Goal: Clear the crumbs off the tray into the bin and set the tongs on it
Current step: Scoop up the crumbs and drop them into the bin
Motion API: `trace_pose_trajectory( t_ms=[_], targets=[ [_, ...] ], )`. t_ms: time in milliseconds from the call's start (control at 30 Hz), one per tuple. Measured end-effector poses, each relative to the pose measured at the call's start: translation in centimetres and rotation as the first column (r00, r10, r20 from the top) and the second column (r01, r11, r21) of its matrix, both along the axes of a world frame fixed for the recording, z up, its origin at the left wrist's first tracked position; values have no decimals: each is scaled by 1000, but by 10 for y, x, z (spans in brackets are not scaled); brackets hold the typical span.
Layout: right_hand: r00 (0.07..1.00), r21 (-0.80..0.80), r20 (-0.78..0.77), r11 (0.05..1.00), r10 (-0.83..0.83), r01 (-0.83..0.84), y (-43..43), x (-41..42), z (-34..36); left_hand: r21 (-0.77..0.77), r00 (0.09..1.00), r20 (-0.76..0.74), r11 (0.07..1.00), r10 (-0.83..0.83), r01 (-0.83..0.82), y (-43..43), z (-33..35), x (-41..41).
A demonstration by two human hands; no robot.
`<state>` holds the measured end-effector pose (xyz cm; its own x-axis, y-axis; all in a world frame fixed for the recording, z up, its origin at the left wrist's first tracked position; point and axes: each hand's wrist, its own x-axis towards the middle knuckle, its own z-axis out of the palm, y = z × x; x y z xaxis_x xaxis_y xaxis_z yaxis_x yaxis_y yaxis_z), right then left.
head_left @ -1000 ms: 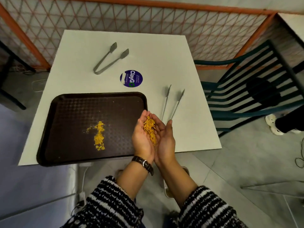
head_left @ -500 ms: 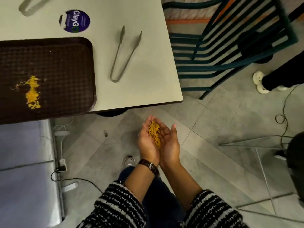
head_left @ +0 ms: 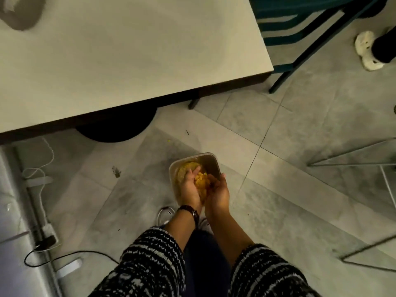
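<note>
I see left hand (head_left: 189, 189) and right hand (head_left: 217, 192) cupped together, fingers relaxed, cradling yellow crumbs (head_left: 202, 181) | clear bin (head_left: 214, 160) on floor directly beneath fingertips (crumbs inside too) | tray, tongs out of view

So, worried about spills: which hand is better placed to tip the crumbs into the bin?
Probably the left hand: it lies further over the bin; the right hand sits by its side rim.
</note>
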<state>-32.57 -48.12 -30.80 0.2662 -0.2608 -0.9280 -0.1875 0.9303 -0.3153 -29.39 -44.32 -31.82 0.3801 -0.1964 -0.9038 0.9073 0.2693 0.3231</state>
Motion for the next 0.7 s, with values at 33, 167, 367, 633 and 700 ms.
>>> trace_pose_trajectory(
  t_ms=[33, 167, 367, 633, 700],
  targets=[
    [1000, 5, -9, 1000, 9, -9, -3, 3, -19, 11, 1000, 6, 1000, -27, 27, 1, -17, 4],
    [999, 42, -27, 998, 41, -40, -6, 15, -71, 81, 984, 84, 986, -156, 149, 3, -62, 11],
    [999, 39, -39, 999, -22, 23, -9, 25, -91, 77, 912, 162, 926, -376, 368, -5, -81, 4],
    [988, -60, 66, 989, 140, -136, -4, 28, -79, -33, 986, -53, 987, -160, 158, 5, -104, 10],
    [973, -40, 45, 973, 228, -227, 0, 27, -73, -12, 984, -45, 985, -175, 175, -1, -93, 13]
  ],
)
